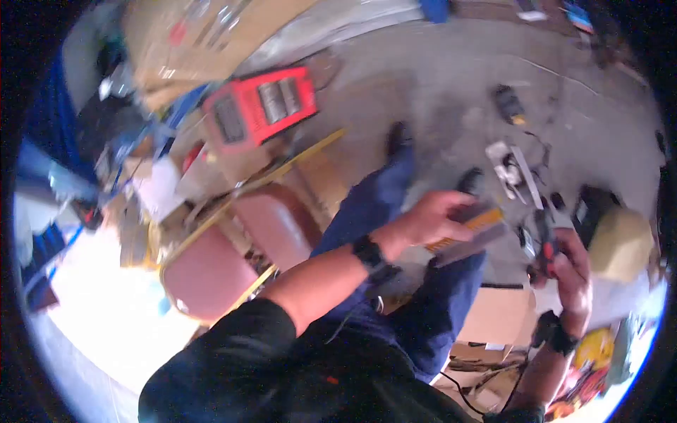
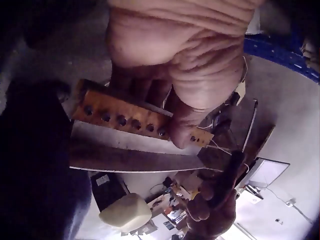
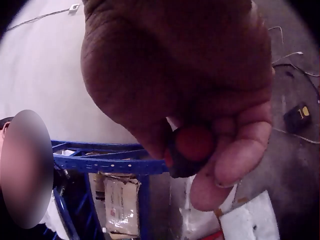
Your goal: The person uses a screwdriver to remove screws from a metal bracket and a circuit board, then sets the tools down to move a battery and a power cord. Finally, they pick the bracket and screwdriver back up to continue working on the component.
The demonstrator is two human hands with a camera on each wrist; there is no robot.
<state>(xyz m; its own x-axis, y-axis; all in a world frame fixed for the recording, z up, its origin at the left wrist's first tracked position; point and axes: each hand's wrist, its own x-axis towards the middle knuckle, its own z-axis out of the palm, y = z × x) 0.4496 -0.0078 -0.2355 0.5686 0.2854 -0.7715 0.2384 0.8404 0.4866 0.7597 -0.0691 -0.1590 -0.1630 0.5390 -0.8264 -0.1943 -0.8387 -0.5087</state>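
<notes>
My left hand (image 1: 441, 218) grips an orange-brown strip with a row of round holes (image 2: 125, 120), thumb bent over its face in the left wrist view. Along that strip runs a flat, greyish long piece (image 2: 132, 161). Both are held over my lap, above the dark blue trouser leg (image 1: 444, 310). Off to the right, my right hand (image 1: 572, 275) has its fingers curled around a screwdriver (image 1: 548, 250) with a red and black handle. The handle's round red end (image 3: 195, 142) pokes out of the fist in the right wrist view. A long thin shaft (image 2: 250, 127) points upward in the left wrist view.
On the floor ahead lie a black and yellow device (image 1: 509, 106) and a white tray (image 1: 498, 154) with small parts. A beige-topped stool (image 1: 620, 243) stands at right. Reddish chair seats (image 1: 211, 271), a red machine (image 1: 243, 106) and cardboard (image 1: 211, 42) fill the left.
</notes>
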